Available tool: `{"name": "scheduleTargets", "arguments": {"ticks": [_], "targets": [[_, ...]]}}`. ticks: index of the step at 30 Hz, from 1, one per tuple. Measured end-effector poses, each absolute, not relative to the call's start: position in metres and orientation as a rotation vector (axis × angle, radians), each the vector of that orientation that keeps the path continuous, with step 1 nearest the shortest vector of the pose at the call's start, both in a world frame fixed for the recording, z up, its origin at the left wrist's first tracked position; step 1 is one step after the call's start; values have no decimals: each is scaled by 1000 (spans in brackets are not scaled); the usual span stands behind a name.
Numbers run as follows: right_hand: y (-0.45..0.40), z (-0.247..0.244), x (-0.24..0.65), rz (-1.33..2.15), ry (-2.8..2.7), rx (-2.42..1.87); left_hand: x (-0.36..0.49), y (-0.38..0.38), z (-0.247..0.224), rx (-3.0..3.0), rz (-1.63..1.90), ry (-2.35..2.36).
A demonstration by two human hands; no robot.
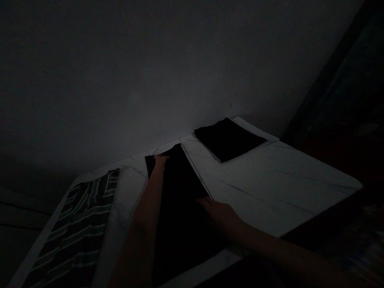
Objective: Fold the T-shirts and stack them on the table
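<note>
A long piece of black folded cloth (183, 224) lies on the white marbled table, stretching from the back edge towards me. My left hand (161, 160) rests near its far left corner, fingers extended on the fabric. Over the cloth's right edge lies my right hand (220, 214), its fingers stretched out on top and nothing seen in its grasp. The dim light hides the cloth's details, so I cannot tell what garment it is.
To the left lies a dark striped folded garment (81, 228). Another black folded cloth (229, 140) is at the table's back right, beside the wall (150, 80). A thin seam crosses the marbled tabletop (270, 184). Deep shadow covers the area beyond the table's right side.
</note>
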State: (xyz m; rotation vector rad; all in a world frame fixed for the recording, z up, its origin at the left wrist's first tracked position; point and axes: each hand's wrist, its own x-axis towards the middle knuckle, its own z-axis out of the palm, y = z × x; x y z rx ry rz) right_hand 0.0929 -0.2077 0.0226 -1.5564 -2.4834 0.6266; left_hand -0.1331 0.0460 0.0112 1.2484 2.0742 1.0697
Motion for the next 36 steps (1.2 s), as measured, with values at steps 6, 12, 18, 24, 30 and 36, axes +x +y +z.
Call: {"name": "scheduleTargets", "arguments": {"ticks": [6, 12, 18, 24, 30, 36], "targets": [[-219, 43, 113, 654, -2564, -1839, -132, 34, 13, 1406, 909, 2110], [-224, 44, 120, 584, -2503, -1812, -120, -9, 39, 2047, 838, 1940], [-238, 24, 118, 598, -2387, -1363, -107, -125, 53, 2670, 273, 634], [-248, 10, 129, 614, -2694, -1000, -104, -189, 17, 3076, 250, 587], [-225, 38, 136, 713, -2618, -1170, -108, -202, 8, 3174, 152, 455], [-218, 1, 130, 448, -2702, -1052, -118, -205, 12, 3068, 217, 464]]}}
